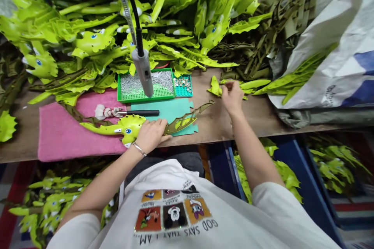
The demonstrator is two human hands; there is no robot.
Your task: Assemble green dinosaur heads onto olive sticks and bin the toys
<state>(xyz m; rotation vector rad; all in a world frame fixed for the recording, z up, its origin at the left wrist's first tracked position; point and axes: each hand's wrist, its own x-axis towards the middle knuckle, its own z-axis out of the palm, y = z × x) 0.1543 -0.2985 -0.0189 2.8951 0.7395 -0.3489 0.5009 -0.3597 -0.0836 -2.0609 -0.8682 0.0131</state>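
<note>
Landmark: teal mat [175, 109] at the near edge of the worktop [233, 124].

- Left hand [152, 134]: laid palm down on the mat's near-left corner, fingers flat and close together, gripping nothing. It presses on the lime-green dinosaur shell [124, 126]. Bracelet at the wrist.
- Dinosaur shell: lies flat. The head with its blue eye is just left of the mat, over the pink cloth [58, 132]. The tail half, dark inner side up, crosses the mat to its right edge.
- Right hand [233, 97]: right of the mat and well apart from it, back of the hand facing the camera. The fingers are bunched at a small green fin piece [215, 86] and touch it. Cannot tell whether it is pinched, since the hand hides the grip.
- Black-handled tool [143, 113]: lies across the mat's far-left edge.
- Green tray [140, 95] of screws: just behind the mat. A small teal tray [182, 85] of round silver parts touches its right side.
- Hanging electric screwdriver [143, 70]: suspended on its cable above the green tray.
- Heap of dinosaur shells [117, 15]: behind the trays, along the whole back of the worktop.
- White bag [336, 54]: far right of the mat, with green strips sticking out.
</note>
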